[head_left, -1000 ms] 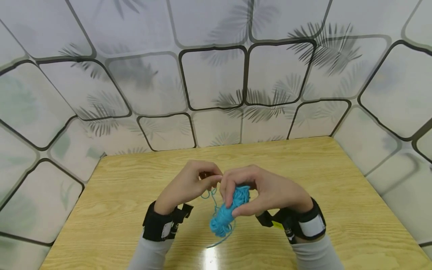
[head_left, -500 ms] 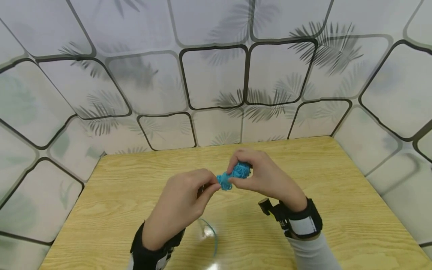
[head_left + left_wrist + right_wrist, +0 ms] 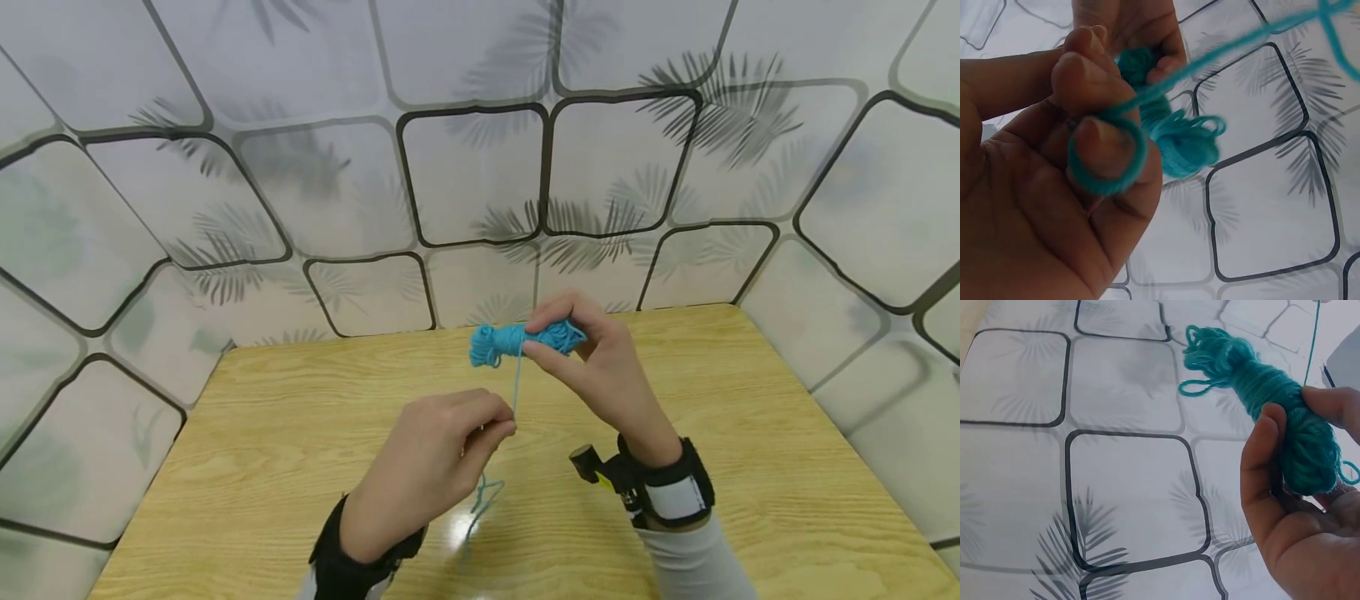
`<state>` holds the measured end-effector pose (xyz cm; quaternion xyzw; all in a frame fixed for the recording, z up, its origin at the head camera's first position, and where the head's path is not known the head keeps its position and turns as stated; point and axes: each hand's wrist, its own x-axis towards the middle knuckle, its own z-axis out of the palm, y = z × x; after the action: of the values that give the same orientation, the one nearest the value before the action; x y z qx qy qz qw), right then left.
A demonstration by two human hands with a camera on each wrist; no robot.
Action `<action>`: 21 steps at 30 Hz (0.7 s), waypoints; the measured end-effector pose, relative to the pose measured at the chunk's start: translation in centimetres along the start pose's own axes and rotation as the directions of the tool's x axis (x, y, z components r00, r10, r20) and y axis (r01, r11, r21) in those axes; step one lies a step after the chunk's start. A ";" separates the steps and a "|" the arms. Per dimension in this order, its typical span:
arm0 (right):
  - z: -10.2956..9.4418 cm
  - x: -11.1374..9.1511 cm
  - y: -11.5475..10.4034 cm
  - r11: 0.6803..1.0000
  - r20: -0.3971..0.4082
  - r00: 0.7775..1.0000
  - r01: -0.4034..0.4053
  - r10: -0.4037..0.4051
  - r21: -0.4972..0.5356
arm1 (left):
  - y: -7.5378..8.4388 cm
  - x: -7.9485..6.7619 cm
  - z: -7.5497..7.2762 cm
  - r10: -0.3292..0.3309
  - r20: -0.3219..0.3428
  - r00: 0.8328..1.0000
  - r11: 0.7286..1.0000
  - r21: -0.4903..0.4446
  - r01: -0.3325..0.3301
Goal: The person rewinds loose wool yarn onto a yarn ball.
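A small skein of blue yarn (image 3: 495,343), wrapped tightly round its middle with loops at both ends, lies nearly level above the table's far part. My right hand (image 3: 603,371) grips its right half between thumb and fingers; the right wrist view shows the same hold on the skein (image 3: 1266,384). From the skein's middle a taut strand (image 3: 517,383) runs down to my left hand (image 3: 427,458), which pinches it. In the left wrist view a loop of yarn (image 3: 1107,186) circles one fingertip. The loose yarn tail (image 3: 483,496) dangles below the left hand.
Beneath both hands is a wood-grain table (image 3: 262,442). A pale wall covering (image 3: 480,179) with dark outlined shapes and leaf prints stands behind and at both sides. Black straps with small cameras circle both wrists, such as the right strap (image 3: 675,492).
The right hand has raised the skein and turned it level. The left hand, right at the skein's end half a second ago, is now below it, with the strand stretched between.
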<state>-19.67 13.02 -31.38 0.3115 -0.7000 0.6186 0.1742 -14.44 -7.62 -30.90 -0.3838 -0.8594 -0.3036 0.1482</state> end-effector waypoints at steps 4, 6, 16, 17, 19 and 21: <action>-0.2 0.0 -0.5 0.991 -0.015 1.000 -0.011 0.013 0.135 | -0.4 0.2 0.4 -0.007 0.061 0.998 0.996 -0.091 0.012; -0.3 -0.1 -0.8 0.979 -0.002 1.000 -0.016 0.017 0.201 | -0.9 0.5 0.7 0.003 0.105 0.995 0.986 -0.169 0.015; -0.9 -0.9 -2.0 0.949 0.361 0.930 -0.048 -0.071 0.312 | -5.2 1.5 1.9 -0.015 0.253 0.967 0.906 -0.407 0.121; -0.9 -0.9 -2.0 0.952 0.424 0.901 -0.042 -0.095 0.303 | -5.5 1.5 1.8 -0.026 0.243 0.970 0.912 -0.392 0.122; -0.8 -0.8 -1.9 0.961 0.536 0.833 -0.023 -0.134 0.276 | -5.9 1.4 1.4 -0.044 0.197 0.979 0.923 -0.368 0.115; -0.7 -0.7 -1.7 0.970 0.623 0.768 -0.011 -0.146 0.241 | -5.9 1.3 1.0 -0.073 0.148 0.986 0.942 -0.314 0.117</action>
<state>-18.13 13.80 -30.47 0.5457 -0.6290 0.5466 -0.0881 -19.79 -9.35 -33.40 -0.3805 -0.8239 -0.4199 0.0104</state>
